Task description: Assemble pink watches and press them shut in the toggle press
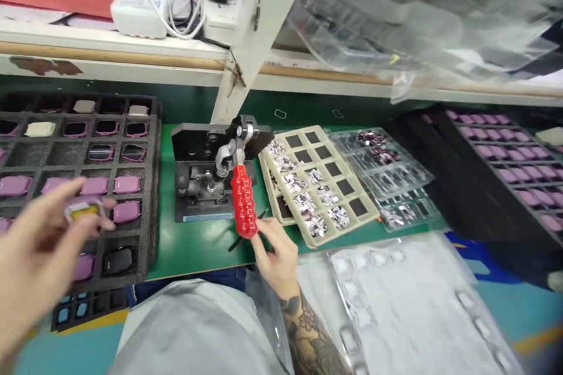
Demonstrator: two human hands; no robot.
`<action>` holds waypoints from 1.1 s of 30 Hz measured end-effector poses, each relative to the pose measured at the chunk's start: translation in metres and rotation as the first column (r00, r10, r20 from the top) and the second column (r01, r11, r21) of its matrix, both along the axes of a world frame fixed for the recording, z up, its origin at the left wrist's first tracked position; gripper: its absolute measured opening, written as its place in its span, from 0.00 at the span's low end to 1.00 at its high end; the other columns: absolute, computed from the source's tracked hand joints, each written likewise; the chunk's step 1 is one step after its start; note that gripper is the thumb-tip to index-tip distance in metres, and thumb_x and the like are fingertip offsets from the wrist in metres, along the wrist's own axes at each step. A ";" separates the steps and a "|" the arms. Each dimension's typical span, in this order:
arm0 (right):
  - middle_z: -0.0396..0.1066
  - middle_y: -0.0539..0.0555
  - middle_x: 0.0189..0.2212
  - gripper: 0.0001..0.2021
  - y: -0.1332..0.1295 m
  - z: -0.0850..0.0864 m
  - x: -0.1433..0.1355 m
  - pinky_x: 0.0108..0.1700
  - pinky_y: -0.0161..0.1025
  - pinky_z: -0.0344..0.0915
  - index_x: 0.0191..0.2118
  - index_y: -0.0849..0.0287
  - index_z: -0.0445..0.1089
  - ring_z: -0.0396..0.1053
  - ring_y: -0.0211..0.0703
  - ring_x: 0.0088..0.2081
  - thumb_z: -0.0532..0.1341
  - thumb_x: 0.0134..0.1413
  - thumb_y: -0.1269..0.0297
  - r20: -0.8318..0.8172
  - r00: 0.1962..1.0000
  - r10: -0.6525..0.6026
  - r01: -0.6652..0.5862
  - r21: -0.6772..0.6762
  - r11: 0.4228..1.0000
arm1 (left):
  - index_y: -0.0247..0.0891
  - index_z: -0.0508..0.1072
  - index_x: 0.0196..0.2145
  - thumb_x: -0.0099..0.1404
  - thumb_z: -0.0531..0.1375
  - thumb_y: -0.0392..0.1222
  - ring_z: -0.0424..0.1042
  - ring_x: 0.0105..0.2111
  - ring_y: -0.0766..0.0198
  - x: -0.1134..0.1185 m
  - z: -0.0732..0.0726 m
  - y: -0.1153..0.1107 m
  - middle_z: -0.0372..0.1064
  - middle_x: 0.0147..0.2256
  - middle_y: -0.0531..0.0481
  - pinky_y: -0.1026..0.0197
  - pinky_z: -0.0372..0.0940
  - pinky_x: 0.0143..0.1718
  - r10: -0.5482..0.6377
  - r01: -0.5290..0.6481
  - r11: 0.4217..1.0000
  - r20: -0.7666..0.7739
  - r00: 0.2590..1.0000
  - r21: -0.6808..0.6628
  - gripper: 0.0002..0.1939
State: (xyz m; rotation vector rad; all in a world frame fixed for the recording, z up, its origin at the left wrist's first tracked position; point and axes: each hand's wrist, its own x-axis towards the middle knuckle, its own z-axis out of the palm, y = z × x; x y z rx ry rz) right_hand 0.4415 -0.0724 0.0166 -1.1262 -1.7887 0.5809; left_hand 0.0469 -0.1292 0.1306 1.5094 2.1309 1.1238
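Note:
At the left, my left hand (41,252) pinches a small purple watch case (82,210) with something yellow showing in it; motion blurs it a little. It hovers over a dark foam tray (152,187), whose pockets hold purple watch cases and several with black screens. In the middle stands a black toggle-clamp press (202,179) with a red ribbed handle (243,199) angled down toward me. My right hand (279,258) closes its thumb and fingers on the lower tip of that handle. The press bed shows no watch case that I can make out.
Right of the press, a cream compartment tray (303,228) holds small pale parts and black squares. Clear plastic trays (382,158) lie beyond it. A slanted black tray (497,176) of purple cases is far right. A shelf (176,64) with a white post crosses behind.

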 end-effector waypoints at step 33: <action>0.67 0.45 0.25 0.16 -0.001 0.022 -0.036 0.27 0.34 0.63 0.33 0.54 0.64 0.64 0.35 0.24 0.64 0.75 0.56 -0.349 0.870 0.349 -0.482 -0.453 0.750 | 0.41 0.75 0.64 0.78 0.66 0.49 0.85 0.36 0.57 0.171 -0.123 0.014 0.85 0.44 0.42 0.59 0.78 0.36 -0.198 0.278 0.960 0.802 0.564 0.041 0.22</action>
